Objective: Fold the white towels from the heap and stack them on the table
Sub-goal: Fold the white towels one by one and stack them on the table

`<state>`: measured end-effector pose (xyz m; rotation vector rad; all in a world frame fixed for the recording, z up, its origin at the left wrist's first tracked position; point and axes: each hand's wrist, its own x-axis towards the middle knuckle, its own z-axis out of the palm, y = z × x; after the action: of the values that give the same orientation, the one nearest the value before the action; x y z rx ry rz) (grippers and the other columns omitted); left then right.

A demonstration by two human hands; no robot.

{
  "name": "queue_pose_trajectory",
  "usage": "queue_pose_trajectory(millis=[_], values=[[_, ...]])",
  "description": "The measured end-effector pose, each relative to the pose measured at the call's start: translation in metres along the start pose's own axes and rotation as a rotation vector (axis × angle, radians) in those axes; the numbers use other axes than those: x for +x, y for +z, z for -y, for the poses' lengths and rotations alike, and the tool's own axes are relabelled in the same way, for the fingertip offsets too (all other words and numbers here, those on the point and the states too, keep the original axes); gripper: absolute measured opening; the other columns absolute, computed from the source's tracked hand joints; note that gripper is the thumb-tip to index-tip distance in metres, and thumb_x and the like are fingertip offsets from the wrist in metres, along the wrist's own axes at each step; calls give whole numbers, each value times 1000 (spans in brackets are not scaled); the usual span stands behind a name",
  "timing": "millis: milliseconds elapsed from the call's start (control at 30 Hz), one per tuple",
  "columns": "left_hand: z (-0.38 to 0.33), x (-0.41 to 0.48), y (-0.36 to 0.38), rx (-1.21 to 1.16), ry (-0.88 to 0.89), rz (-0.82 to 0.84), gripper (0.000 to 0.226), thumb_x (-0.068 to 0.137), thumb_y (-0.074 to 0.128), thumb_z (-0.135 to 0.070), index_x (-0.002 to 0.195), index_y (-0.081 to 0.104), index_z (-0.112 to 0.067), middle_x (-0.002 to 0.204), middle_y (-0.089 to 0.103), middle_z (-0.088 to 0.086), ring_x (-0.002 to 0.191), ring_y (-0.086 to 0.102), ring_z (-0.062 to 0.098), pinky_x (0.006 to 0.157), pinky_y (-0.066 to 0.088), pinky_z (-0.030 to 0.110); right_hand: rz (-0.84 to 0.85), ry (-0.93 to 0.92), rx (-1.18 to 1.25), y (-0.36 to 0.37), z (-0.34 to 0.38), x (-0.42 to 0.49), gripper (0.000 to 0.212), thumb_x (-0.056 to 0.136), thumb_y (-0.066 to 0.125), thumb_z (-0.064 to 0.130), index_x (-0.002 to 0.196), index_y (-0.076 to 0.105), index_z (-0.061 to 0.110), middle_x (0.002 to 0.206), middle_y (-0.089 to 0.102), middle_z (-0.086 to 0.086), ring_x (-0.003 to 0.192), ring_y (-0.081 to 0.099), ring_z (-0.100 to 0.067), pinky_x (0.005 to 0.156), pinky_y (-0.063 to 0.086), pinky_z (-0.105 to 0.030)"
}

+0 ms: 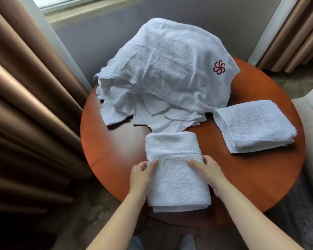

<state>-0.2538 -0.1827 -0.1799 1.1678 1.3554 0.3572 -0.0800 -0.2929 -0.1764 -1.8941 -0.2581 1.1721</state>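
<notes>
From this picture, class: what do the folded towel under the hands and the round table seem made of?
Folded towel: probably cotton terry, matte, by its nubbly looped pile. Round table: seemingly varnished reddish wood or veneer, by its smooth, softly glossy top.

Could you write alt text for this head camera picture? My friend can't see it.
A person's left hand and right hand grip a folded white towel by its sides on a round wooden table. Behind it lies a heap of unfolded towels, the top one bearing a red emblem; a stack of folded towels sits to the right.
</notes>
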Motion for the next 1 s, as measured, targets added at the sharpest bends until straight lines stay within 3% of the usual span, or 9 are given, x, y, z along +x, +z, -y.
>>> queue_pose_trajectory(millis=[67, 200, 333, 433, 567, 633, 733, 867, 1000], values=[[0, -1, -1, 36, -3, -9, 22, 86, 70, -31, 82, 72, -10, 86, 75, 5, 83, 71, 26, 79, 56, 44, -38, -11, -47, 4, 3, -1, 43, 72, 80, 42, 103, 57, 21, 100, 65, 5, 89, 66, -14, 73, 54, -31], [-2, -6, -2, -31, -134, 145, 30, 68, 76, -8, 95, 68, 3, 94, 74, 13, 79, 71, 24, 65, 57, 34, 9, 19, 80, 1, 2, -1, 43, 73, 82, 15, 108, 57, 14, 104, 67, -5, 87, 68, -21, 66, 54, -32], [-6, -12, 0, -29, -179, 239, 33, 66, 72, 5, 97, 67, -5, 98, 73, 9, 85, 69, 19, 63, 51, 23, -16, -96, 29, -4, 3, 6, 42, 71, 82, 11, 105, 61, 21, 104, 70, -4, 89, 69, -20, 73, 57, -37], [-4, -13, 5, 4, -115, 183, 40, 71, 81, -11, 104, 59, -13, 104, 69, 3, 92, 66, 15, 70, 53, 25, -73, -177, -208, -8, 4, 13, 43, 71, 82, 33, 109, 62, 31, 103, 69, 7, 95, 67, -15, 87, 55, -43], [-7, 4, 1, -117, -38, -109, 46, 84, 71, -36, 116, 44, -17, 114, 54, 2, 102, 56, 18, 95, 49, 45, -67, -8, -575, -12, 6, 15, 92, 55, 72, 70, 129, 48, 23, 123, 59, 3, 113, 56, -21, 95, 48, -40], [-11, 8, 0, -162, 23, -50, 64, 86, 70, -22, 137, 31, -25, 124, 49, 1, 101, 54, 13, 92, 50, 41, 70, 87, -610, -16, 8, 14, 102, 45, 78, 61, 131, 43, 21, 126, 54, 1, 114, 53, -21, 96, 47, -38], [-16, 13, 3, -75, 50, 22, 85, 84, 60, 0, 150, 16, -27, 132, 37, -7, 95, 51, 7, 66, 45, 22, 192, 127, -610, -22, 12, 13, 90, 49, 81, 33, 128, 41, 22, 119, 55, 2, 109, 55, -19, 97, 48, -41], [-7, 15, 2, -12, -36, 44, 76, 71, 64, -2, 132, 34, -38, 117, 55, -1, 90, 60, 22, 55, 51, 28, -91, -120, -534, -23, 13, 15, 81, 67, 76, 11, 138, 41, 25, 125, 57, 0, 112, 55, -20, 93, 43, -30], [18, 7, -1, 249, -40, 104, 58, 49, 77, -41, 104, 59, -34, 97, 69, -3, 83, 65, 16, 57, 52, 29, -462, -313, -568, -18, 8, 15, 77, 76, 77, 29, 141, 40, 16, 134, 52, -6, 126, 46, -27, 102, 35, -37]])
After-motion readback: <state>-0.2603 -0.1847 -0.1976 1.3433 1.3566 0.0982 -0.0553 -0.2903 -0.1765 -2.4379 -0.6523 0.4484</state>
